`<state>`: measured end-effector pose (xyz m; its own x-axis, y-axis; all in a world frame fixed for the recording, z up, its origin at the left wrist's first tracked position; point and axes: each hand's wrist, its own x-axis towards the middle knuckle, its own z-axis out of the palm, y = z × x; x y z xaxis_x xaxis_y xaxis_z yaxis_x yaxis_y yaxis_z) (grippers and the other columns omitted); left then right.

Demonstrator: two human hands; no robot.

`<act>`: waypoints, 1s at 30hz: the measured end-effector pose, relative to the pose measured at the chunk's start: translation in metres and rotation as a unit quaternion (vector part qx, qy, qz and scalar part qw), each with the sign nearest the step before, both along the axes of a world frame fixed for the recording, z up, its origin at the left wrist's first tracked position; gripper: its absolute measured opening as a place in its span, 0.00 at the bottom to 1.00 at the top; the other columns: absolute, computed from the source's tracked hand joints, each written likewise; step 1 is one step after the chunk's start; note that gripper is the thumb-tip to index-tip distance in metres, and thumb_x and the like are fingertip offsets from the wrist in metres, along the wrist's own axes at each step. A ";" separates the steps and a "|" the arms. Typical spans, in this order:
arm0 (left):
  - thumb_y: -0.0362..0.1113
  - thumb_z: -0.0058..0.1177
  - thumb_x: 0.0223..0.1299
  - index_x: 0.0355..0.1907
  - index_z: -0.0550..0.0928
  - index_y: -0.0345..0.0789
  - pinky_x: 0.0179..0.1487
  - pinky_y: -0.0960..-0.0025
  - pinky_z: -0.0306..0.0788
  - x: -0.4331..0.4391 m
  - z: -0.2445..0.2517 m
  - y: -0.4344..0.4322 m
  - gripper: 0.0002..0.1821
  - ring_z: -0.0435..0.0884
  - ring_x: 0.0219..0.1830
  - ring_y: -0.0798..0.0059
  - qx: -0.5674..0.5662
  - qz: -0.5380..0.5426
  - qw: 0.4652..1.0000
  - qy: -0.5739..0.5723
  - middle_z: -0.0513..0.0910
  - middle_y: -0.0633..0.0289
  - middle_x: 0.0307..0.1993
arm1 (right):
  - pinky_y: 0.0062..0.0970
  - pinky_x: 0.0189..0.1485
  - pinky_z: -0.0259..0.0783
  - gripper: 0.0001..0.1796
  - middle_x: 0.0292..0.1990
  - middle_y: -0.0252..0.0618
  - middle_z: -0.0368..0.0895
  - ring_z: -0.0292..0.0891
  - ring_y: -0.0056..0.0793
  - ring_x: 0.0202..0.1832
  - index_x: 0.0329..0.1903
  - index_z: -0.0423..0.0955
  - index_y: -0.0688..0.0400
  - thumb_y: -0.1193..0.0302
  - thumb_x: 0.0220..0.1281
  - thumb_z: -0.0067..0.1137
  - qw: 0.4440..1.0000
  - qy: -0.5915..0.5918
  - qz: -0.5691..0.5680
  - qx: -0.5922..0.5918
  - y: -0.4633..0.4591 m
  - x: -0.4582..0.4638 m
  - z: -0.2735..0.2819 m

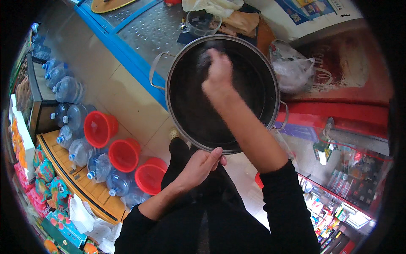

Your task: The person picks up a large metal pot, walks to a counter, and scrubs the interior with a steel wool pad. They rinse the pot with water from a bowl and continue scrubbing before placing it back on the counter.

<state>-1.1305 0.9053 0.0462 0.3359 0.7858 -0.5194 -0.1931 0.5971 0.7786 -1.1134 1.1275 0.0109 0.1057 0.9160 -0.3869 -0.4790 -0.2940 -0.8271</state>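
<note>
A large round metal pot (247, 117) with a dark inside and two side handles is in front of me, its mouth facing up towards the camera. My left hand (203, 165) grips the rim at the side nearest my body, thumb over the edge. Inside the mouth, towards the far side, my right hand (220, 70) is blurred, with its fingers closed round a dark, blurred item (204, 60); what that item is cannot be told. The pot's underside is hidden.
Beyond the pot, a metal surface with a blue frame (127, 54) carries a clear plastic tub (203, 23) and bags. A tied plastic bag (293, 74) lies at the right by a red cabinet (342, 70). Red buckets (125, 155) and several water bottles (68, 90) stand at the left.
</note>
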 end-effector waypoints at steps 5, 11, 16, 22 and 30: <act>0.50 0.35 0.77 0.29 0.80 0.31 0.31 0.72 0.59 -0.002 -0.001 0.001 0.28 0.61 0.23 0.81 -0.001 -0.011 1.000 0.008 0.64 0.70 0.17 | 0.30 0.47 0.72 0.16 0.39 0.46 0.82 0.77 0.34 0.41 0.46 0.77 0.66 0.71 0.57 0.53 0.912 -0.262 0.303 0.086 -0.073 0.002 -0.001; 0.50 0.35 0.77 0.29 0.80 0.32 0.31 0.73 0.59 -0.002 -0.008 -0.001 0.27 0.61 0.24 0.82 0.016 0.000 1.000 -0.023 0.64 0.70 0.18 | 0.37 0.45 0.76 0.17 0.37 0.54 0.84 0.82 0.44 0.40 0.42 0.81 0.65 0.67 0.55 0.52 0.622 -0.344 0.701 0.064 -0.076 0.099 0.043; 0.51 0.35 0.77 0.29 0.80 0.33 0.30 0.73 0.58 -0.003 -0.009 -0.002 0.28 0.61 0.23 0.82 0.019 -0.006 1.000 -0.019 0.63 0.71 0.18 | 0.46 0.58 0.63 0.12 0.35 0.43 0.84 0.77 0.39 0.50 0.38 0.84 0.55 0.65 0.55 0.57 0.150 -0.697 0.683 0.160 -0.050 0.148 0.079; 0.52 0.35 0.77 0.28 0.81 0.33 0.30 0.72 0.58 -0.005 -0.004 0.000 0.29 0.61 0.22 0.81 0.009 -0.007 1.000 -0.017 0.63 0.70 0.17 | 0.41 0.67 0.51 0.19 0.56 0.39 0.75 0.60 0.40 0.65 0.52 0.79 0.56 0.65 0.61 0.49 -0.160 -0.838 0.330 0.404 0.020 0.129 0.066; 0.53 0.34 0.77 0.28 0.81 0.32 0.30 0.71 0.58 -0.002 -0.007 -0.001 0.31 0.61 0.21 0.80 0.017 -0.007 1.000 -0.002 0.63 0.70 0.16 | 0.37 0.65 0.55 0.18 0.56 0.39 0.75 0.61 0.37 0.65 0.51 0.78 0.55 0.65 0.58 0.51 -0.183 -0.735 0.331 0.562 0.060 0.097 0.011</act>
<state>-1.1322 0.9041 0.0393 0.3481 0.7988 -0.4907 -0.1883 0.5724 0.7981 -1.0168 1.1872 0.0221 -0.9265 0.1439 -0.3477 -0.1797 0.6427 0.7447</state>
